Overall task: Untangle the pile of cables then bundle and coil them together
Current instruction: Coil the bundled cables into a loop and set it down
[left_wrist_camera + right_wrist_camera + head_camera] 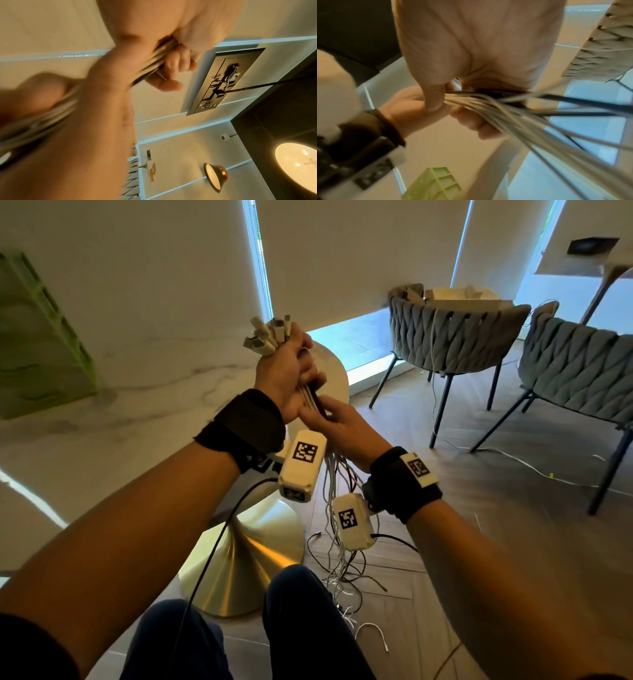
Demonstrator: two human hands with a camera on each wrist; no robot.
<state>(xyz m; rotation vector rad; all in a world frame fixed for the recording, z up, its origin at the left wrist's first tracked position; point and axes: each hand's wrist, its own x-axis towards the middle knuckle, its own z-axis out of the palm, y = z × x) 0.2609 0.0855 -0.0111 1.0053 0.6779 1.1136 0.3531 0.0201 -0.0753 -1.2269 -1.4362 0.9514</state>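
A white marble-patterned table (102,412) on a brass pedestal base (246,556) filled the left of the head view, with two grey woven chairs (455,337) standing well apart to the right on the wood floor. The nearer chair served as the only loaded holder: pale box-like items (459,294) sat on its seat, contents not discernible. A green crate (37,344) stood on the table's far left; its inside could not be seen. The bundle of cables (337,498), mostly white with a few dark strands, was held upright in the air beside the table edge, its loose lengths hanging down to a tangle on the floor by the person's knees. The left hand (284,378) was clenched around the bundle's upper end, white connector plugs (269,335) fanning out above the fist. The right hand (339,422) sat just below it, touching it, fingers and thumb closed around the same cables.
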